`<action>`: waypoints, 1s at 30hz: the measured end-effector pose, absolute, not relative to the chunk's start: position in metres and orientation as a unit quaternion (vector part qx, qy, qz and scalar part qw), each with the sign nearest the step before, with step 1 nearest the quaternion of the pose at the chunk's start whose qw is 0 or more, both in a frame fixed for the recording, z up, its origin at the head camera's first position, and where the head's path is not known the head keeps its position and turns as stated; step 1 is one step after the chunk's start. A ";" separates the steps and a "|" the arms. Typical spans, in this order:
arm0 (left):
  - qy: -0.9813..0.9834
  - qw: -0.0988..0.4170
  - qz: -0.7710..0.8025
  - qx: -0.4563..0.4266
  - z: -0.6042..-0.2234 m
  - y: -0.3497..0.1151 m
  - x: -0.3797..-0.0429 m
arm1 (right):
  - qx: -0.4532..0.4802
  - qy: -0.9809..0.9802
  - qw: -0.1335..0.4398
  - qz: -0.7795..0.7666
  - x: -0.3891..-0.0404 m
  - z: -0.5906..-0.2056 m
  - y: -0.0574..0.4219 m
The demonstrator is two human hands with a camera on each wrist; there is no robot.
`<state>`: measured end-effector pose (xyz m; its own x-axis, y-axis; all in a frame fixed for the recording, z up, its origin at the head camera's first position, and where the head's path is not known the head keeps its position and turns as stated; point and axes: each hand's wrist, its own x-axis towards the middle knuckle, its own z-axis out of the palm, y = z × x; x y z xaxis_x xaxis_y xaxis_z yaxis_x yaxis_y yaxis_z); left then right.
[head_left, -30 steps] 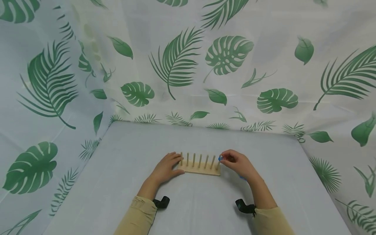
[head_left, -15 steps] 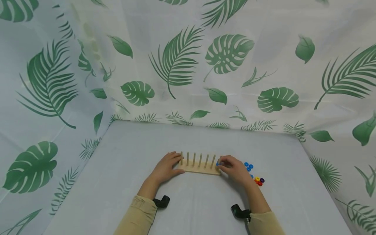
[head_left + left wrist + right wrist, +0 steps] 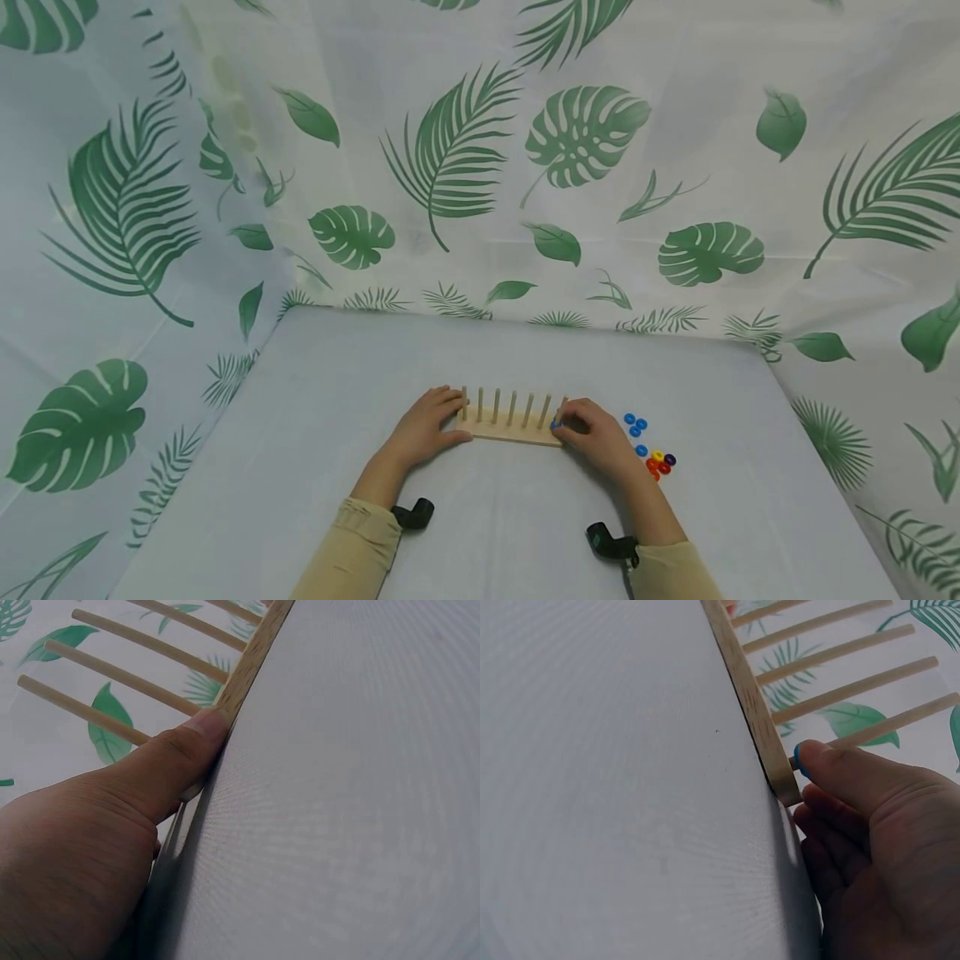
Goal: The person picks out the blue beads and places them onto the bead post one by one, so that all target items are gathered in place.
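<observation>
A wooden peg board (image 3: 506, 431) with a row of several upright pegs stands on the table between both hands. My left hand (image 3: 423, 427) holds its left end, with the thumb on the front edge of the base in the left wrist view and the other fingers behind. At the opposite end, my right hand (image 3: 602, 435) pinches a small blue ring (image 3: 799, 759). That ring is around the rightmost peg (image 3: 900, 721), low down and a short gap above the base. The thumb covers much of it in the right wrist view. The other pegs carry no rings.
To the right of my right hand lie several loose blue rings (image 3: 629, 419). Close by is a cluster with red rings (image 3: 664, 468), a yellow ring (image 3: 657, 456) and a dark ring (image 3: 670, 460). A leaf-patterned curtain (image 3: 465, 275) borders the white table (image 3: 360, 358).
My right hand has brought the blue ring from the top of the rightmost peg down it, nearly to the base. Loose rings beside that hand have come into view. My left hand stays put.
</observation>
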<state>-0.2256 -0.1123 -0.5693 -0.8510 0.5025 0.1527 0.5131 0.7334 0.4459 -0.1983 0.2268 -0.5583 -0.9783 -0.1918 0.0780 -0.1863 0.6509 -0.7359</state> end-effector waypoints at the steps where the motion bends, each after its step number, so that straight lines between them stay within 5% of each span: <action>1: -0.930 0.011 -0.245 -0.272 -0.569 -0.112 -0.225 | -0.104 0.909 0.004 -0.405 -0.198 -0.558 0.227; 18: -0.931 0.014 -0.245 -0.269 -0.570 -0.111 -0.225 | -0.105 0.919 0.025 -0.379 -0.195 -0.546 0.228; 30: -0.932 0.011 -0.248 -0.264 -0.569 -0.111 -0.225 | -0.028 0.916 0.023 -0.399 -0.188 -0.509 0.278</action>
